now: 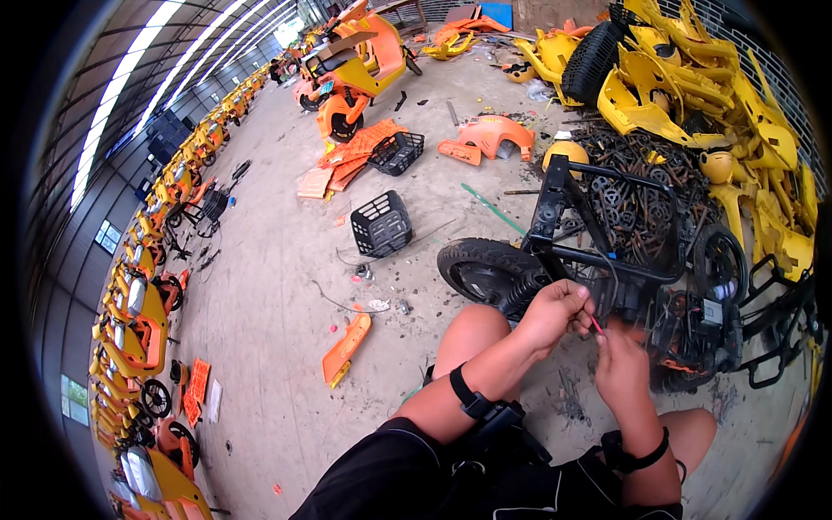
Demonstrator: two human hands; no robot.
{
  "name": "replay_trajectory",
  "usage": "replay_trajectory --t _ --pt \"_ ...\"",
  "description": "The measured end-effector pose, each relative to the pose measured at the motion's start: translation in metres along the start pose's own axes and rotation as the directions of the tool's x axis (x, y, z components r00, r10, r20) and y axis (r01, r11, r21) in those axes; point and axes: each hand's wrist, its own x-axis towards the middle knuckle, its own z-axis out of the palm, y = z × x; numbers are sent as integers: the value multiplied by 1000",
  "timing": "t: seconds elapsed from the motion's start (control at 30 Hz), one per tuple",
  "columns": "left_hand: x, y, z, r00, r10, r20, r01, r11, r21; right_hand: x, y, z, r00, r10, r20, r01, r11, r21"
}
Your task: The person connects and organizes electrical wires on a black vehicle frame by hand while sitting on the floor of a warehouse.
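Observation:
My left hand (563, 308) is closed, pinching one end of a thin red wire-like piece (596, 324). Just below and to the right, my right hand (617, 355) is closed on the other end. Both are beside a stripped black scooter frame (563, 234) with its rear wheel (477, 276) on the left. At its right end are exposed wiring and a dark boxy unit (702, 338), partly hidden in shadow.
Metal parts (633, 191) and yellow body panels (650, 95) are piled behind the frame. Black crates (381, 224), orange panels (345, 347) and cable lie on the floor (260, 347). Scooters (139, 316) line the left wall; an orange-yellow scooter (364, 61) stands behind.

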Motion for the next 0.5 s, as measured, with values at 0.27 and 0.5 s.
replay_trajectory --t 0.27,0.5 --pt "1 0 -2 999 33 20 -33 999 -9 -3 16 -10 793 470 388 -606 542 583" --pt "4 -3 0 998 42 37 -42 999 10 -7 29 -5 795 448 408 -576 349 739"
